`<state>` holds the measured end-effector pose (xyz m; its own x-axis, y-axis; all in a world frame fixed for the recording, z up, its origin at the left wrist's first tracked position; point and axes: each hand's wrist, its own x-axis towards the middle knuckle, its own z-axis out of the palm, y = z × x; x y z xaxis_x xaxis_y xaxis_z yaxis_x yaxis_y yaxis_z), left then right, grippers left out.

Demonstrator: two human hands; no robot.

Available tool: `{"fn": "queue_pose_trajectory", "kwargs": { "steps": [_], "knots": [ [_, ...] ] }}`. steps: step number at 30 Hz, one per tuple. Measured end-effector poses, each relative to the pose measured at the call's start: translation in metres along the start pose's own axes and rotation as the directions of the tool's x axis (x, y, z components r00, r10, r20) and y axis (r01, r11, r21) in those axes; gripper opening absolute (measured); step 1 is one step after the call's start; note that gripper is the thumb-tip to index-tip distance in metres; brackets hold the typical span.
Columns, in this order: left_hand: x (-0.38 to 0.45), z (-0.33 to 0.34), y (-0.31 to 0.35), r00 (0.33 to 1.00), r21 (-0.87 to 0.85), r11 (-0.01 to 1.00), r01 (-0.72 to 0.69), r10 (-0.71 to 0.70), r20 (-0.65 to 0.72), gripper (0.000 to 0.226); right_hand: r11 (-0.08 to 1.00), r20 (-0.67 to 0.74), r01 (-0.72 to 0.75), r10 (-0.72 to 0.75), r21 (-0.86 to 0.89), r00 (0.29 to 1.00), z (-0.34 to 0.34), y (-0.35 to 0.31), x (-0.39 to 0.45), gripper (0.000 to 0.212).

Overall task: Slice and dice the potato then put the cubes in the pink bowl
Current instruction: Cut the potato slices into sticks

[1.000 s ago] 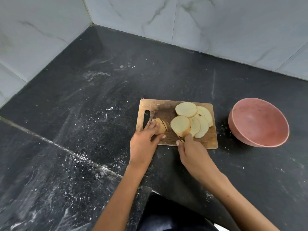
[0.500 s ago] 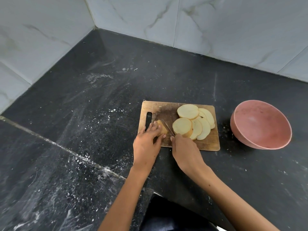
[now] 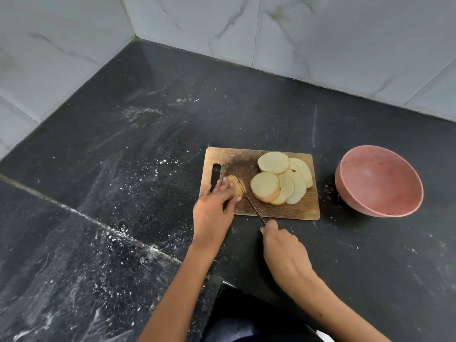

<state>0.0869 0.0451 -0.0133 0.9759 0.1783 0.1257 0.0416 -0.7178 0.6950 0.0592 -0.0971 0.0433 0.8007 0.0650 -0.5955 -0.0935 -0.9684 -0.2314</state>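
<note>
The left hand curls its fingers over the potato end near the handle-slot end of the wooden cutting board. The right hand, off the board's near edge, grips a knife, blade against the potato. Slices fan toward the board's right end; beside it the pink bowl sits on the black counter. No writing shows anywhere.

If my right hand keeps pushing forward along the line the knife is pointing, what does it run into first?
Your right hand would probably meet the near edge of the cutting board first. The knife it holds points up and left at the potato end under your left hand. Height is unclear.
</note>
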Motion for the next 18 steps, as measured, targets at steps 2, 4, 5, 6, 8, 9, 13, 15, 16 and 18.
{"fn": "queue_pose_trajectory", "kwargs": {
  "steps": [2, 4, 5, 6, 8, 9, 13, 15, 16, 18],
  "knots": [
    [0.000, 0.002, -0.002, 1.000, 0.010, 1.000, -0.017, 0.017, 0.001, 0.030, 0.998, -0.014, 0.021, -0.020, 0.055, 1.000, 0.000, 0.002, 0.003, 0.021],
    [-0.001, 0.003, -0.004, 0.999, 0.018, 0.999, -0.044, 0.044, -0.004, 0.030, 0.992, -0.060, 0.063, -0.057, 0.108, 0.997, -0.002, 0.002, 0.006, 0.026],
    [-0.001, 0.004, -0.004, 0.998, 0.028, 0.998, -0.056, 0.056, -0.010, 0.031, 0.988, -0.091, 0.086, -0.075, 0.127, 0.993, -0.003, 0.001, 0.007, 0.028],
    [-0.003, 0.005, -0.003, 0.998, 0.044, 0.997, -0.066, 0.067, -0.021, 0.031, 0.984, -0.125, 0.106, -0.088, 0.143, 0.988, -0.005, 0.001, 0.008, 0.028],
    [-0.005, 0.007, -0.003, 0.994, 0.109, 0.990, -0.088, 0.095, -0.058, 0.031, 0.977, -0.193, 0.142, -0.111, 0.157, 0.975, -0.008, -0.002, 0.009, 0.028],
    [-0.005, 0.009, -0.003, 0.991, 0.148, 0.984, -0.102, 0.113, -0.071, 0.031, 0.976, -0.219, 0.155, -0.120, 0.153, 0.968, -0.010, -0.004, 0.010, 0.029],
    [-0.006, 0.009, -0.001, 0.990, 0.242, 0.966, -0.090, 0.114, -0.087, 0.031, 0.969, -0.272, 0.207, -0.166, 0.131, 0.948, -0.013, -0.016, 0.024, 0.032],
    [-0.005, 0.007, 0.001, 0.991, 0.252, 0.966, -0.060, 0.087, -0.098, 0.033, 0.969, -0.254, 0.212, -0.175, 0.129, 0.951, -0.012, -0.022, 0.029, 0.030],
    [-0.005, 0.006, 0.001, 0.991, 0.261, 0.964, -0.056, 0.085, -0.099, 0.034, 0.972, -0.241, 0.204, -0.170, 0.121, 0.955, -0.011, -0.024, 0.031, 0.030],
    [-0.004, 0.007, 0.000, 0.989, 0.290, 0.955, -0.067, 0.101, -0.105, 0.033, 0.981, -0.227, 0.177, -0.156, 0.076, 0.961, -0.011, -0.026, 0.034, 0.030]
  ]
}}
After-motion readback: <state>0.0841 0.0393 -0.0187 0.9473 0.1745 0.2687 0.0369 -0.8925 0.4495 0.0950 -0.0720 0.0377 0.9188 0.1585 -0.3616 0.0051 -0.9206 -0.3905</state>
